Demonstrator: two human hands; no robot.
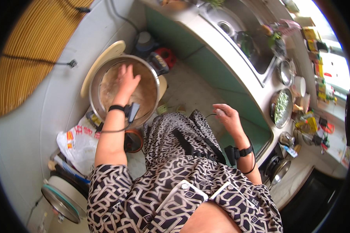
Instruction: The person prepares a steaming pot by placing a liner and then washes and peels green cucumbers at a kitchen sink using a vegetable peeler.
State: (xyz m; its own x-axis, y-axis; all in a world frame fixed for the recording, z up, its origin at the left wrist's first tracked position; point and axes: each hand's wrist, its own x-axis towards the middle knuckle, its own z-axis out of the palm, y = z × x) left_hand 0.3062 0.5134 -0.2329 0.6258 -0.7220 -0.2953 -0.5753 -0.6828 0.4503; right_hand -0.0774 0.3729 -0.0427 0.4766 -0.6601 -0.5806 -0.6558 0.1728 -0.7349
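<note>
My left hand (127,83) reaches into a large round metal pot (94,87), with its fingers and thumb apart. Brownish contents (144,87) spread inside the pot; blur hides whether my fingertips touch them. A dark handle (160,62) juts from the pot's far right side. Cream-coloured pieces (116,48), perhaps parts of a seat, show behind and beside the pot. Loosely curled, my right hand (227,116) hangs in the air between my lap and the counter's green side. Whitish residue shows on its fingertips, and I see nothing held in it.
Along the right runs a counter (221,61) with a metal sink (261,65) and a pan of chopped greens (281,109). A white plastic bag (78,145) and a glass-lidded pot (61,201) sit at the lower left. A red item (166,56) lies in the far corner.
</note>
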